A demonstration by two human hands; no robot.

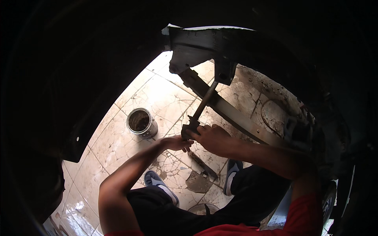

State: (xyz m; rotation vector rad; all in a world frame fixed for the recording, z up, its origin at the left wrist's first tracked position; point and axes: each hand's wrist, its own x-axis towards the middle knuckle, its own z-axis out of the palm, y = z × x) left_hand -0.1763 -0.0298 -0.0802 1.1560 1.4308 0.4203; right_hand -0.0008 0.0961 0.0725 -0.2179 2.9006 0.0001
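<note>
If the right hand [214, 139] slips, the dark block [188, 131] it grips could fall; I can't tell the left hand's [174, 143] grip.

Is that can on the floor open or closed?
Open: the can has no lid on, and its dark inside shows within the rim.

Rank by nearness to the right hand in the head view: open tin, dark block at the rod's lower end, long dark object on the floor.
1. Dark block: touching the right hand.
2. Long dark object: on the floor, lower in the picture.
3. Open tin: on the floor, to the left.
</note>
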